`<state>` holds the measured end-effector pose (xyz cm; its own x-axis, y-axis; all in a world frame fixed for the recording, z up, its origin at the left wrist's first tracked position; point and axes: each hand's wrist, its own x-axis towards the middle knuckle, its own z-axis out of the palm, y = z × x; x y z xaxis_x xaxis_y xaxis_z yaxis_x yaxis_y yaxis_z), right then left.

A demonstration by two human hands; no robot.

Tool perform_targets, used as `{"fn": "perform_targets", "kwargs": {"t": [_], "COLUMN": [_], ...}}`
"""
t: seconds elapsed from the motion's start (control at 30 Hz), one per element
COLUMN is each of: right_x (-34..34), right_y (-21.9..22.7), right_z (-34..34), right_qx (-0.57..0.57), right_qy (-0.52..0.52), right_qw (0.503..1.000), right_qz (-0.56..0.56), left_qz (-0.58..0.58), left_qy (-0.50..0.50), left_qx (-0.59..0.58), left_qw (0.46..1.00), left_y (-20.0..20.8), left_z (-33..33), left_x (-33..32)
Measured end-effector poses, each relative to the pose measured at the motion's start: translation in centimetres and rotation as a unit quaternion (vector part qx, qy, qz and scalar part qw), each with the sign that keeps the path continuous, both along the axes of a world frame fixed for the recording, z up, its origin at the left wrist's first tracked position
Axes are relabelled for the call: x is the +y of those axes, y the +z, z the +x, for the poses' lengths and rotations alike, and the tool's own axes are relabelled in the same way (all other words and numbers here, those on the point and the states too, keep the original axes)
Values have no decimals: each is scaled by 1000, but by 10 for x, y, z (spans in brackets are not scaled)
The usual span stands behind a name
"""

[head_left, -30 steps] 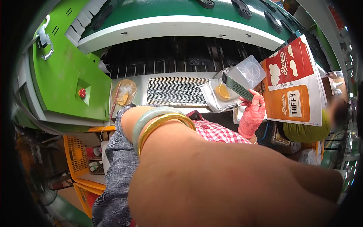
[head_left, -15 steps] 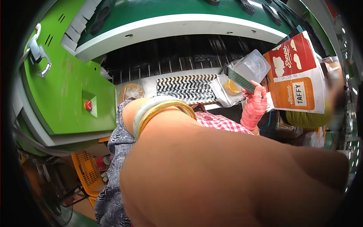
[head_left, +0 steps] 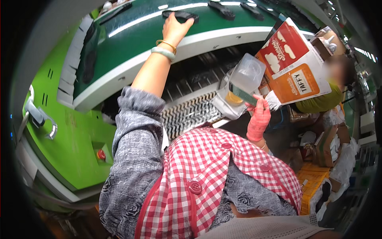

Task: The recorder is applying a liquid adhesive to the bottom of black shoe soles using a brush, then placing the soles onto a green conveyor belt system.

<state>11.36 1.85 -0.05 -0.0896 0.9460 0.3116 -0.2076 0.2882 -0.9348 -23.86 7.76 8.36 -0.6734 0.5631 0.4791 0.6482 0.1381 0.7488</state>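
At the far side, over the green conveyor belt (head_left: pixel 135 24), my left hand (head_left: pixel 175 31) has its fingers and thumb around a black shoe sole (head_left: pixel 181 16). A bangle and a bracelet circle that wrist. My right hand (head_left: pixel 258 121), wrapped in pinkish-red covering, pinches the end of a long, flat green strip with a textured face (head_left: pixel 242 94); I cannot tell its exact kind. Just beyond the strip stands a translucent plastic container (head_left: pixel 248 72). Under the strip, something yellow (head_left: pixel 234 98) sits by a white cloth (head_left: pixel 223 106).
More black soles (head_left: pixel 221 10) lie along the belt. A zigzag-patterned panel (head_left: pixel 189 113) lies before me. Left stands a green machine housing (head_left: pixel 59 131) with a red button (head_left: pixel 101 154). A printed cardboard sheet (head_left: pixel 290 59) rises at right, near another person's olive sleeve (head_left: pixel 320 99).
My left arm, which filled the foreground, now stretches forward to the belt, and its hand has reached a sole. My right hand still holds the green strip. The view has shifted and tilted.
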Motion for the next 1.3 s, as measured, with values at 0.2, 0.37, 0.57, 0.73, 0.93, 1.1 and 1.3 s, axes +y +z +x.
{"fn": "perform_targets", "kwargs": {"t": [0.2,0.37,0.57,0.73,0.93,1.1,1.3], "right_x": [-3,-4,2,8,17,34,52], "right_y": [0,-3,-10,-4,-2,-20,-38], "right_z": [-4,-1,-1,-15,-14,-9,4], "right_qx": [-14,-28,-13,-9,4,44,48], "right_qy": [-42,-74,-64,-8,29,60,60], "right_qw": [999,997,998,999,998,988,976], "right_qz": [-8,-22,-23,-38,-49,-137,-206], "left_qz": [-229,-327,-295,-317,-294,-499,-317], "left_qy": [101,151,87,-17,100,340,282], "left_qx": [-36,20,40,47,135,89,-80], "left_qw": [968,933,951,947,941,792,902], "left_y": [-4,-5,-6,-5,11,8,-23], "left_z": [5,0,-17,-29,-118,-182,-219], "left_x": [85,115,107,62,-63,-205,-279]}}
